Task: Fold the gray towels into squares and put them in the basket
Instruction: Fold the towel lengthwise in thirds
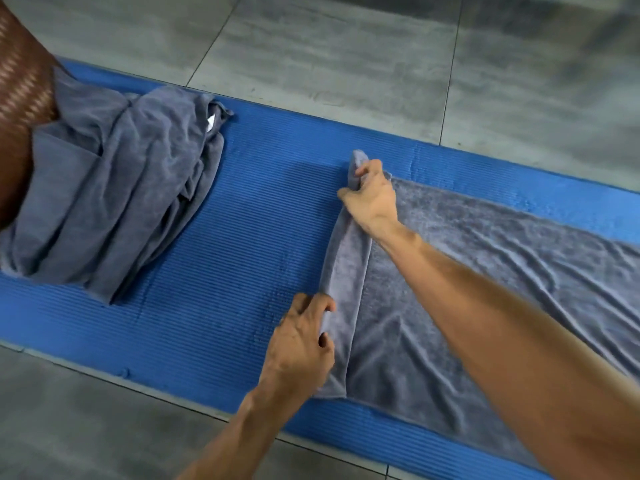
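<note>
Both hands pinch the short end of a gray towel (467, 271) spread on the blue mat (242, 209): right hand (372, 199) at the far corner, left hand (303, 341) at the near one. First fold seems underway; next, carry that edge across evenly. More towels (114, 195) lie heaped beside the brown basket (20, 98).

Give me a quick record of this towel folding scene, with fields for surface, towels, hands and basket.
surface: blue mat on a gray tiled floor
flat towel: spread on the mat, its left edge lifted and turned over
pile: crumpled gray towels at the mat's left end, unfolded
left hand: grips the towel's near left corner
right hand: grips the towel's far left corner
basket: brown woven, at the left edge beside the pile; contents hidden
</note>
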